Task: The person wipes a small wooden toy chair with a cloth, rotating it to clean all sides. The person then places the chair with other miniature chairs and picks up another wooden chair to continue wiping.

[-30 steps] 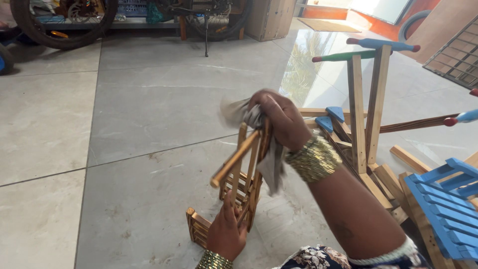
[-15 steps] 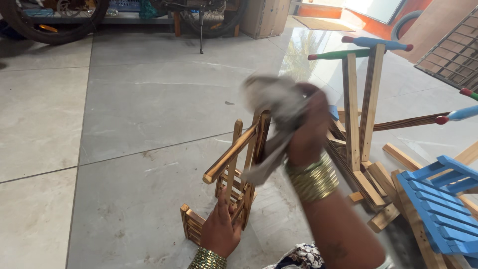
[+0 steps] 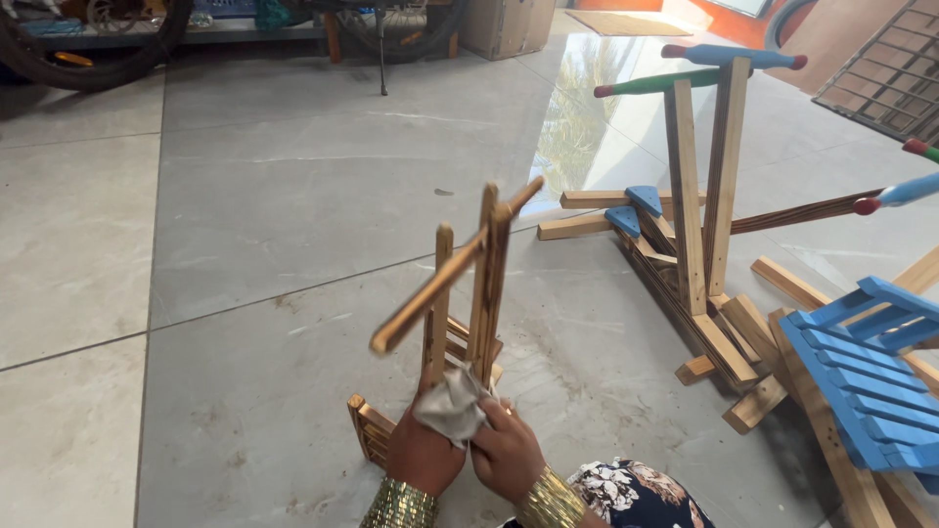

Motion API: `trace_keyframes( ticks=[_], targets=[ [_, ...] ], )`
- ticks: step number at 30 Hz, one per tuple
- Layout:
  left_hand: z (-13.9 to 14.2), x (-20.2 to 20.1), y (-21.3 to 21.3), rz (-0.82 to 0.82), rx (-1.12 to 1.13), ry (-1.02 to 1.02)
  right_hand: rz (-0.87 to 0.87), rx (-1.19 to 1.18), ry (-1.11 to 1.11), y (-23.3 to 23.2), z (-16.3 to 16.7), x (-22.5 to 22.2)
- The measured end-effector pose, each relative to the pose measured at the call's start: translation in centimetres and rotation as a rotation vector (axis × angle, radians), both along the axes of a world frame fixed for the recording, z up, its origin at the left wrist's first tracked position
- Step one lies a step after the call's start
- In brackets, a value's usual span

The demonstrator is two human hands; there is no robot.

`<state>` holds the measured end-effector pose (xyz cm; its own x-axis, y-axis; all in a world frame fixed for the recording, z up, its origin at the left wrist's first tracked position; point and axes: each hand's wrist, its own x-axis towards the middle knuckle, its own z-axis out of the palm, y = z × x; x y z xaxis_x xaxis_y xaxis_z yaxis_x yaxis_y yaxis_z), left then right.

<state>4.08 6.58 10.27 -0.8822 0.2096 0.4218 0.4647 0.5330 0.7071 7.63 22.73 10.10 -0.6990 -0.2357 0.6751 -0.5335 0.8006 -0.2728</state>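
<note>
Hands low before us, our left hand (image 3: 423, 455) gripping the wooden frame (image 3: 460, 293), our right hand (image 3: 506, 452) clenching a grey cloth (image 3: 452, 406) against it, floor (image 3: 245, 244) beneath.

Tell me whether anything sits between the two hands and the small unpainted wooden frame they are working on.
Only the grey cloth. It is bunched between the left hand, the right hand and the lower uprights of the wooden frame. Both hands press close at the frame's base; nothing else visible lies between them. The painted frames stand apart to the right.
</note>
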Motion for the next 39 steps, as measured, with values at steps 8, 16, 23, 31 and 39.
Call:
trace_keyframes(
  ticks=[8, 16, 23, 31, 39],
  targets=[
    [1.3, 0.4, -0.1, -0.04, -0.015, -0.2, -0.099, -0.653, 0.334, 0.8, 13.4, -0.6],
    [0.8, 0.1, -0.4, -0.05, -0.017, -0.07, 0.091, -0.336, 0.448, -2.2, 15.1, -6.8],
    [1.4, 0.2, -0.4, -0.021, -0.011, -0.175, -0.002, -0.479, 0.161, 2.4, 4.0, -3.2],
    [1.5, 0.2, -0.8, -0.069, -0.037, -0.185, 0.133, -0.586, 0.514, 4.1, 12.8, -11.4],
    [1.9, -1.9, -1.5, -0.177, -0.031, -0.123, -0.055, 0.17, 0.33, 10.5, 22.5, -15.5]
  ],
)
